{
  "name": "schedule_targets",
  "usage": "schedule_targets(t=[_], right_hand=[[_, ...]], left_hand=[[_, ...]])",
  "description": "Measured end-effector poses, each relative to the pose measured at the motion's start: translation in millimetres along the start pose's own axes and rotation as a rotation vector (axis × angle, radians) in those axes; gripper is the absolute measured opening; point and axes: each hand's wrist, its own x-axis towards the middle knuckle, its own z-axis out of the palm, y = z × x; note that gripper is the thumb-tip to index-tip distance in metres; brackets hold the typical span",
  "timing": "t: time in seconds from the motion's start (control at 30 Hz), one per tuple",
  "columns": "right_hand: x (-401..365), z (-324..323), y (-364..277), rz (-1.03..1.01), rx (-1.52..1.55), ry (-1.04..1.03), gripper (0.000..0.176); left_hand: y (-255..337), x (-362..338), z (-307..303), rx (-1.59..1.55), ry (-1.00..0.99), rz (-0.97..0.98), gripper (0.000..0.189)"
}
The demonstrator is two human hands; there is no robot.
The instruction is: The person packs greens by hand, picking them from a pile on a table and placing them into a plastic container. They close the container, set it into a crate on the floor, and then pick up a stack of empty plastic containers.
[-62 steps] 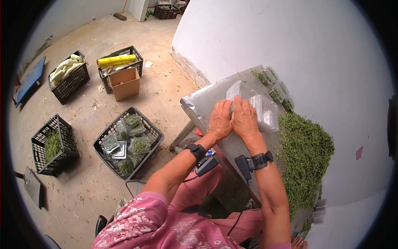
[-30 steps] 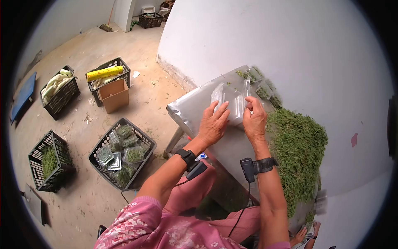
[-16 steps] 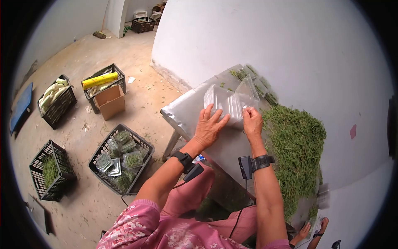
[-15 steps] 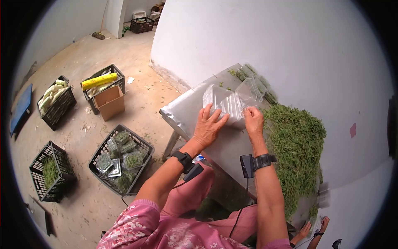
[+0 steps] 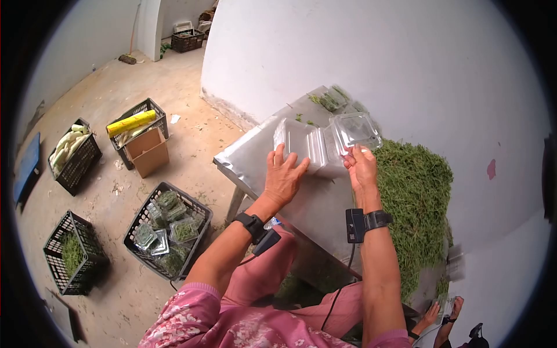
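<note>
On the metal table lies a stack of clear plastic containers. My left hand rests its spread fingers against the near side of that stack. A single open clear container is pinched by its near edge in my right hand, to the right of the stack. Beyond it are filled packs of greens at the table's far edge. A large heap of green sprigs covers the table's right part, beside my right forearm.
On the floor at left stand a crate of packed greens, a crate with loose greens, a crate of pale vegetables and a cardboard box. A co-worker's hands show at the lower right.
My right hand has moved slightly right and turned, and the container it holds has come apart from the stack. My left hand has shifted a little left and stays at the stack.
</note>
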Motion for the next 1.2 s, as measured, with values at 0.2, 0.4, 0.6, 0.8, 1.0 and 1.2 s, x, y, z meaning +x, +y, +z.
schedule_targets(t=[0.2, 0.4, 0.6, 0.8, 1.0, 1.2], right_hand=[[-7, -30, -59, -0.238, 0.004, 0.117, 0.025], [-60, -66, -100, -0.518, -0.413, 0.328, 0.020], [-128, -65, -79, -0.581, -0.912, 0.440, 0.015], [-141, -37, 7, -0.552, -1.027, 0.152, 0.012], [-143, -5, 43, -0.418, -0.976, 0.113, 0.017], [-153, -6, 34, -0.339, -0.929, 0.080, 0.023]], left_hand=[[1, 3, -2, 0.016, -0.026, 0.008, 0.034], [2, 4, -4, -0.037, -0.009, 0.011, 0.032], [5, 6, -9, -0.003, -0.054, 0.026, 0.042], [39, -10, -36, -0.133, -0.055, 0.108, 0.062], [72, -64, -32, -0.665, -0.408, 0.044, 0.064], [86, -67, -19, -0.757, -0.458, -0.139, 0.074]])
